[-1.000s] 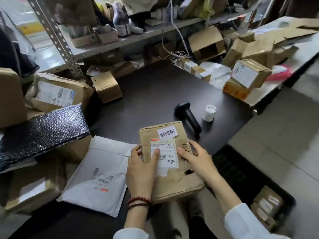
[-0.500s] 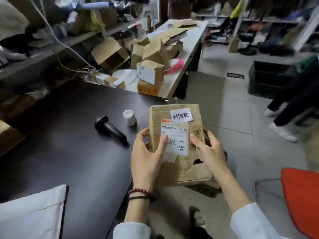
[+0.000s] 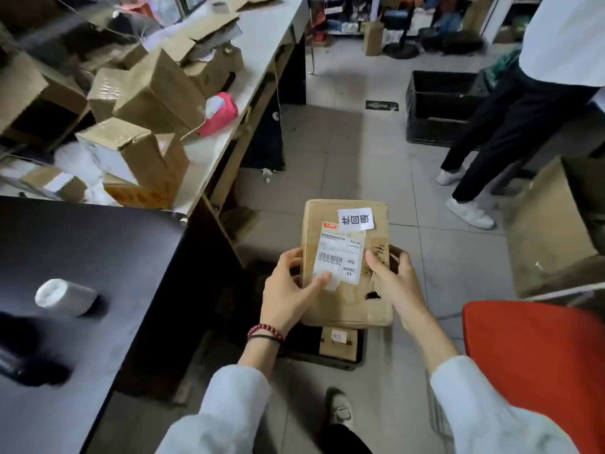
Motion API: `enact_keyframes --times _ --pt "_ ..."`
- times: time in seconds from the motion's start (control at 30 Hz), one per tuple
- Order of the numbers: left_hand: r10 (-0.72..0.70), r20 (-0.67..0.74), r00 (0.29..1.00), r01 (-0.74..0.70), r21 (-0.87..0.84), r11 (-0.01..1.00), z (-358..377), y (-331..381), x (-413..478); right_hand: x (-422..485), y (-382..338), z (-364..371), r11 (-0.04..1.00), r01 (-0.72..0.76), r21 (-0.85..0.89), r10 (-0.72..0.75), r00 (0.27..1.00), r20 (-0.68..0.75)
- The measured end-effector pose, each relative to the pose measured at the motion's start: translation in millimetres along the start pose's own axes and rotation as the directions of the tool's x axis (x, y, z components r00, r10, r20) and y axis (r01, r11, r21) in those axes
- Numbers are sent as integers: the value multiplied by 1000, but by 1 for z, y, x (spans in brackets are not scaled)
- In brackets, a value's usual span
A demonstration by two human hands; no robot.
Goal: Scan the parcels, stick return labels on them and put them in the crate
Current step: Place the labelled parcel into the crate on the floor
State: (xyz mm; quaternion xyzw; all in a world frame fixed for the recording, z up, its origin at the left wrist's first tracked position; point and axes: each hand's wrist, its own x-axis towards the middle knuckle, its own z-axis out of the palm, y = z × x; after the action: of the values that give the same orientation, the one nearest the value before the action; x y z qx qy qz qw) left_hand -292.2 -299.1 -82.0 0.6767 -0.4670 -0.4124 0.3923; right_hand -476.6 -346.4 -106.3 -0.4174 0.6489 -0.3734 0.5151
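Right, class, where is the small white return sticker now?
Head view, centre: the small white return sticker sits top right on the brown cardboard parcel, above its white shipping label.

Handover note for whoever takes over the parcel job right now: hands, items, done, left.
Left hand: grips the brown cardboard parcel at its left edge, thumb on the front.
Right hand: grips its right edge.
Parcel is held in the air over the black plastic crate on the floor; a small brown parcel lies in the crate.
Done: white return label is stuck on. Scan: cannot tell.
Left: lower the parcel into the crate, then probably fetch the next one.
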Motion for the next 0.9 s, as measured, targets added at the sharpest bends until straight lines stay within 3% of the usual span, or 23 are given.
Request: enact_keyframes --times 0.2,0.53,0.73,0.9 --pt "-55 137 989 48 55 997 57 -60 92 107 48 3 983 -40 -181 48 998 39" --pt "-59 389 919 -14 181 983 168 -294 214 246 281 45 927 -147 -346 136 989 -56" --pt "-37 395 918 -44 194 980 219 -423 268 318 406 71 933 -172 -317 164 985 -53" --pt "-71 417 906 -11 190 982 255 -483 282 336 447 80 867 -195 -458 177 981 -83"
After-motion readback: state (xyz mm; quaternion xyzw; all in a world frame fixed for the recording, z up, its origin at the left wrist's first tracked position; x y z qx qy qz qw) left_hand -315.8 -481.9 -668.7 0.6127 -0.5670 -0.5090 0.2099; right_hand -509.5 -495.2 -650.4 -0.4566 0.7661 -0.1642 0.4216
